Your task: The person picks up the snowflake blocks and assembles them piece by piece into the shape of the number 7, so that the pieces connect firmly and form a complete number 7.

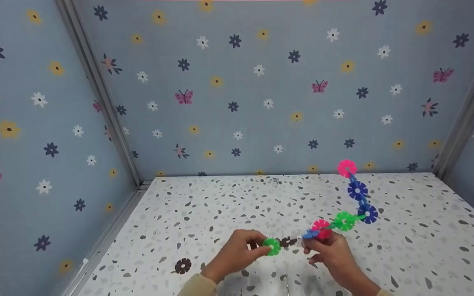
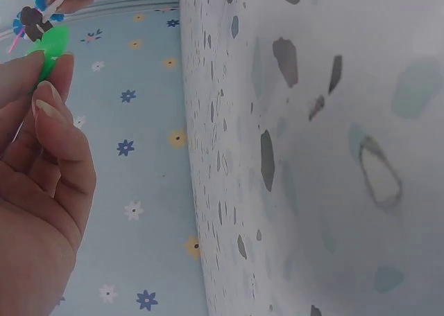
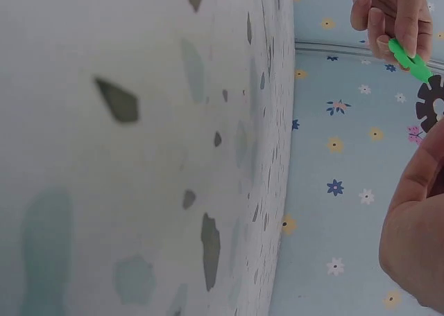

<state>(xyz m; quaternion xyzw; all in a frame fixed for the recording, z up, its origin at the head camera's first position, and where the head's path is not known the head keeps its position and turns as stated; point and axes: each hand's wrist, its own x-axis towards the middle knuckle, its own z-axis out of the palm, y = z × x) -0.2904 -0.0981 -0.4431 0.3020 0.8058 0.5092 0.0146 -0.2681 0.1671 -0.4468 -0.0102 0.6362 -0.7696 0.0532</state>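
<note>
My left hand (image 1: 237, 255) pinches a green slotted interlocking disc (image 1: 272, 246) between thumb and fingers. A dark brown disc (image 1: 288, 241) is joined to its right side, also visible in the right wrist view as a brown disc (image 3: 429, 102). Beyond that, a white disc (image 2: 54, 7) shows edge-on in the left wrist view. My right hand (image 1: 335, 255) pinches the near end of the chain, by a blue disc (image 1: 310, 234) and a pink disc (image 1: 321, 228); its fingertips are partly hidden. From there the chain runs through a green disc (image 1: 345, 221) and dark blue discs (image 1: 357, 190) to a pink disc (image 1: 347, 168).
A loose dark brown disc (image 1: 183, 266) lies on the speckled white tabletop (image 1: 220, 205), left of my left hand. Flower-patterned blue panels (image 1: 261, 90) with grey metal edge strips (image 1: 97, 82) enclose the table at the back and sides.
</note>
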